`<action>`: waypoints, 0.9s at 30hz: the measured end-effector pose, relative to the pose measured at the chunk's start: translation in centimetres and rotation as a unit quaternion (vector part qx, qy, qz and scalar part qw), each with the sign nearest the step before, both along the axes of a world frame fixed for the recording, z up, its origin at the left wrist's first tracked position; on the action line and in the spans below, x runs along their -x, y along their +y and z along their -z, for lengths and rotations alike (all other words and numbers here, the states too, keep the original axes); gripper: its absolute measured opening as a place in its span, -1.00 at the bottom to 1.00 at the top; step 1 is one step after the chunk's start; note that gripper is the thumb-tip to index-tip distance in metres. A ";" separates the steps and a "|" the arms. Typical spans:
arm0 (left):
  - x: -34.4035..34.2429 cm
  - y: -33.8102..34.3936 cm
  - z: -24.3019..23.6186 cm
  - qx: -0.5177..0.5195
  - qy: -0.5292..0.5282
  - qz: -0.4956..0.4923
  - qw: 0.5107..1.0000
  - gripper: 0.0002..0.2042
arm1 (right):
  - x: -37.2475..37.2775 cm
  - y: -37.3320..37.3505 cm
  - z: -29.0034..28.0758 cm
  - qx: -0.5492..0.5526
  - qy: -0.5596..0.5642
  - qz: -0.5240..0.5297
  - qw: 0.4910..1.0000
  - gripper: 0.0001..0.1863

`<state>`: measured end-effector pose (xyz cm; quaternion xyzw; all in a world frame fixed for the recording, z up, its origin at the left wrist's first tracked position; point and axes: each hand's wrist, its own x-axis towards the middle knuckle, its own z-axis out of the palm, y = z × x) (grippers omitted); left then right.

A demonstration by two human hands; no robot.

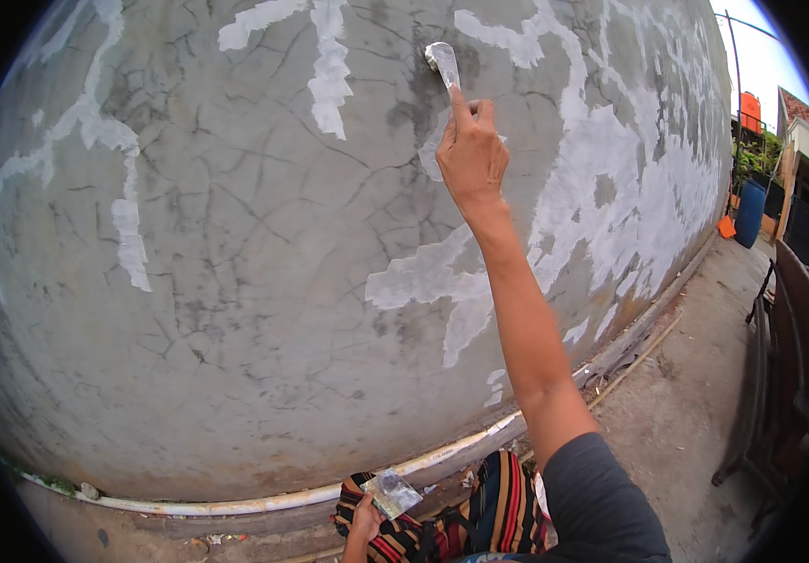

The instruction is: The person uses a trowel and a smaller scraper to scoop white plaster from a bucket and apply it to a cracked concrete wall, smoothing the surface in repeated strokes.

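My right hand (470, 155) is raised with its fingers wrapped round a putty knife (446, 64), whose blade, with white paste on it, is at the cracked grey wall (254, 216). White patches (639, 188) follow many of the cracks, with a large area on the right and smaller strips at upper left and centre. Low at the bottom, my left hand (364, 514) grips a square, see-through or shiny flat plate (392, 494), held over striped cloth (508, 493) at my legs.
A white pipe (179, 508) runs along the wall's foot, with debris beside it. To the right are a concrete path (677, 394), a dark wooden bench (770, 366), a blue barrel (750, 211), plants, an orange tank (751, 111) and a roofed building.
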<state>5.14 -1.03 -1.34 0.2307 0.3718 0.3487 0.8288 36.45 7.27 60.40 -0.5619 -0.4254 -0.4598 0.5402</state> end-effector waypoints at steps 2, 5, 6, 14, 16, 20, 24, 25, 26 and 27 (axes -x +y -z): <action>0.7 0.1 0.7 -0.017 -0.006 0.017 1.000 -0.62 | 0.9 -0.8 0.1 0.049 0.006 0.008 0.999 -0.60; 0.3 0.3 1.0 -0.025 -0.013 0.019 0.999 -0.62 | 1.7 -3.4 -0.4 0.133 -0.019 0.042 0.990 -0.59; 0.2 0.1 1.0 -0.023 -0.015 0.011 1.000 -0.62 | 1.7 -4.1 -0.3 0.155 -0.035 0.051 0.986 -0.60; -2.4 -0.1 -3.7 -0.043 0.039 0.032 0.998 -0.68 | 0.3 -10.6 -6.0 0.235 -0.058 -0.114 0.964 -0.60; -5.7 0.3 -8.3 -0.097 -0.004 0.065 0.993 -0.75 | 0.4 -12.6 -6.5 0.238 0.026 -0.272 0.932 -0.60; -8.5 2.5 -23.3 -0.112 -0.086 0.015 0.990 -0.77 | 0.5 -14.0 -2.1 0.326 0.097 -0.463 0.819 -0.57; -6.2 3.9 -32.2 -0.159 -0.088 0.016 0.983 -0.71 | 2.1 -15.0 10.1 0.425 0.156 -0.535 0.714 -0.62; -5.5 3.7 -33.1 -0.151 -0.096 0.025 0.984 -0.72 | 2.9 -15.8 13.4 0.422 0.139 -0.529 0.723 -0.63; -5.2 3.6 -34.0 -0.146 -0.111 0.039 0.982 -0.73 | 2.9 -16.6 16.0 0.414 0.103 -0.521 0.739 -0.63; -5.0 3.4 -34.2 -0.144 -0.125 0.054 0.980 -0.74 | 2.7 -17.2 18.0 0.402 0.065 -0.513 0.756 -0.61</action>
